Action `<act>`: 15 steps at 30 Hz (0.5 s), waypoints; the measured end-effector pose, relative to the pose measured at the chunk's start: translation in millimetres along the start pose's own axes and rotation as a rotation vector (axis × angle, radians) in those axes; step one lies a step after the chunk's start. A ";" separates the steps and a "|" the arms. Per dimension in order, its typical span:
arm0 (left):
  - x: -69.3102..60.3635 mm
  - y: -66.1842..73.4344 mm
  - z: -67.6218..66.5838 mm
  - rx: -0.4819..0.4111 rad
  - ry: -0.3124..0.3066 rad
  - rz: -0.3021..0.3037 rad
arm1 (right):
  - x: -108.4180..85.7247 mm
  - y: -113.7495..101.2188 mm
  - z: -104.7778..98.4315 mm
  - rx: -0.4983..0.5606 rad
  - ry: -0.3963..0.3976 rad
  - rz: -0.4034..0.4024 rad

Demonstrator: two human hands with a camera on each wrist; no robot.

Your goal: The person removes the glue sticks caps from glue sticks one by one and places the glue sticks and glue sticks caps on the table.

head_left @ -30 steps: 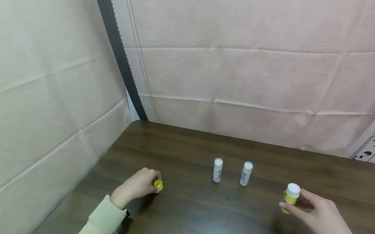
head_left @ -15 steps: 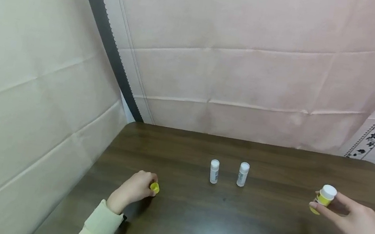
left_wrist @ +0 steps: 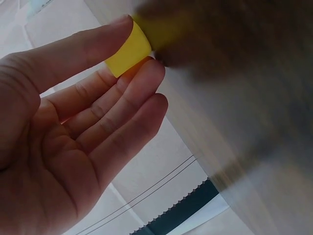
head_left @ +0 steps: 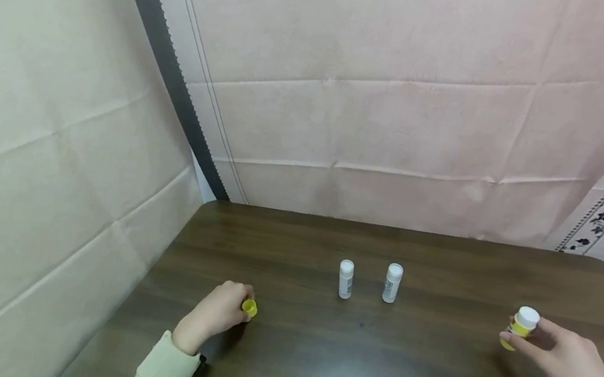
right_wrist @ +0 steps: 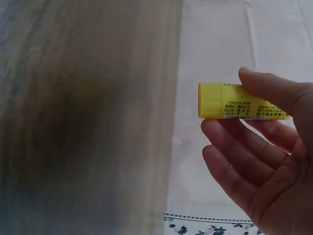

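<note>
At nine o'clock on the bench (head_left: 356,368), the left hand (head_left: 217,312) pinches a small yellow cap (left_wrist: 130,51) between thumb and fingertips, the gap between them filled by the cap. Its back faces up in the head view, and the sleeve (head_left: 168,366) comes in from seven o'clock. The left wrist view shows the other fingers side by side, slightly bent.

At three o'clock, the right hand (head_left: 572,358) holds a yellow tube (right_wrist: 237,102) with a white top, thumb on one side and fingers on the other, spread just as far as the tube is thick. The tube leans toward one o'clock in the head view, above the bench; its printed side faces the right wrist camera, yellow end toward nine o'clock.

The cap's hollow side faces the head camera, showing a yellow inside; the tube's contents are hidden. At twelve o'clock, well apart from both hands, stand the left white tube (head_left: 345,281) and the right white tube (head_left: 391,284), upright, near each other, white lids on, contents hidden.
</note>
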State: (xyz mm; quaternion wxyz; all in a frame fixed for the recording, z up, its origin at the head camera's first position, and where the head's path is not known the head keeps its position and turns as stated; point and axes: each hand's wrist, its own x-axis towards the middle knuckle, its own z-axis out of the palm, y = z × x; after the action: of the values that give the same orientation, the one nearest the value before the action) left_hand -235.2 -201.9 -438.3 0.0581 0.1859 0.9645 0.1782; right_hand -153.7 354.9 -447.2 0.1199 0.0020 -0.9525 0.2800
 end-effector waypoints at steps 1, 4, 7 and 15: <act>-0.1 0.1 0.6 -0.001 0.000 0.000 | 0.9 1.6 0.5 0.001 -0.005 0.003; 0.2 -0.9 2.7 -0.002 -0.001 -0.006 | 4.4 7.2 1.5 -0.006 -0.030 0.019; 1.0 -1.8 3.6 0.007 0.003 -0.012 | 8.4 13.2 2.8 -0.028 -0.060 0.036; 2.0 -1.2 3.5 0.020 0.006 -0.015 | 11.8 26.4 7.5 -0.062 -0.124 0.029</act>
State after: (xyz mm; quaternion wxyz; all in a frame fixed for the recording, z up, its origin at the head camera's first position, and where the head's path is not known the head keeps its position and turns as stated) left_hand -236.8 -201.1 -442.0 0.0546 0.1787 0.9677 0.1690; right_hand -168.7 373.9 -464.6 0.0566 0.0017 -0.9662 0.2513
